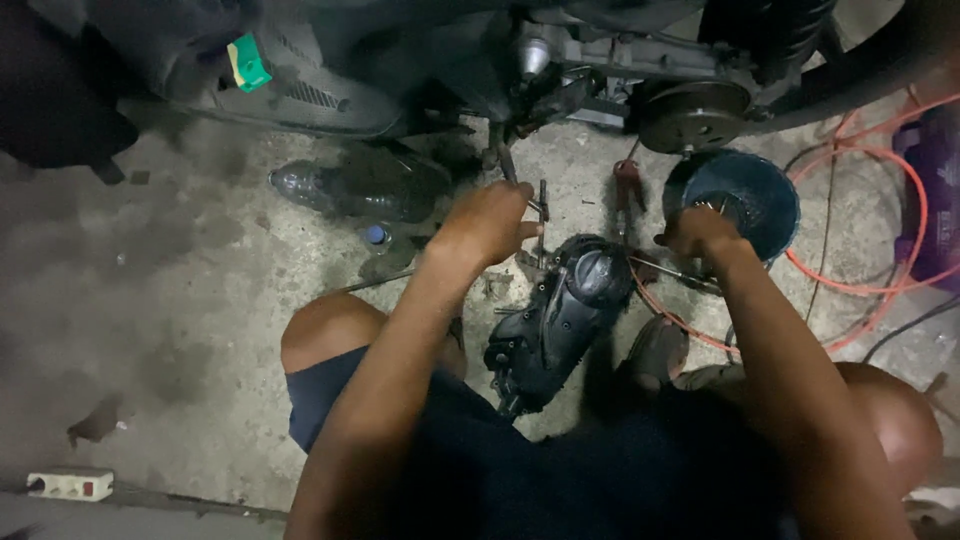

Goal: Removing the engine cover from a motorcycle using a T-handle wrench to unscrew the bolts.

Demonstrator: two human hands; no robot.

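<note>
On the concrete floor (200,330), under the scooter's engine, the left hand (490,225) reaches forward with arm stretched, fingers curled tight round a slim metal tool (541,215). The right hand (700,235), wrist bent down, hovers at the rim of the blue bowl (765,190); its fingers' spread cannot be told. A black engine cover (555,320) lies between both forearms.

A clear plastic bottle (350,185) lies on the stained concrete floor (180,300), an orange hose (880,200) loops at the right, and a white power strip (70,485) sits lower left.
</note>
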